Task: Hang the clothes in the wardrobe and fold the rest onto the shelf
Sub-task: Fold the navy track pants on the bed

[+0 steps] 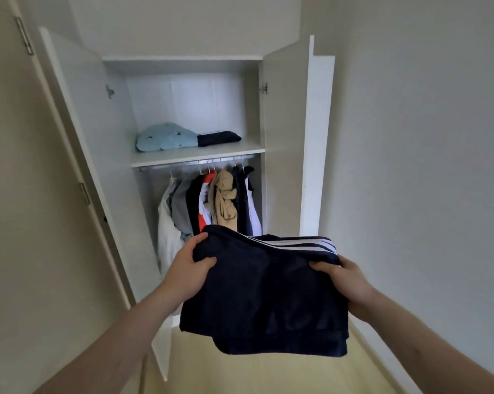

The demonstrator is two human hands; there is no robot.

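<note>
A folded navy garment with white stripes (265, 291) hangs between my hands in front of the open wardrobe. My left hand (190, 264) grips its left edge, thumb on top. My right hand (345, 280) grips its right edge. On the wardrobe shelf (197, 157) lie a folded light-blue garment (166, 137) and a folded dark garment (218, 137). Below the shelf, several clothes (211, 203) hang on hangers from the rail (194, 164).
Both white wardrobe doors stand open, the left door (89, 155) and the right door (305, 137). Another closed cupboard door (26, 194) is at the far left. A plain wall (425, 166) runs along the right. The floor (268, 373) is pale.
</note>
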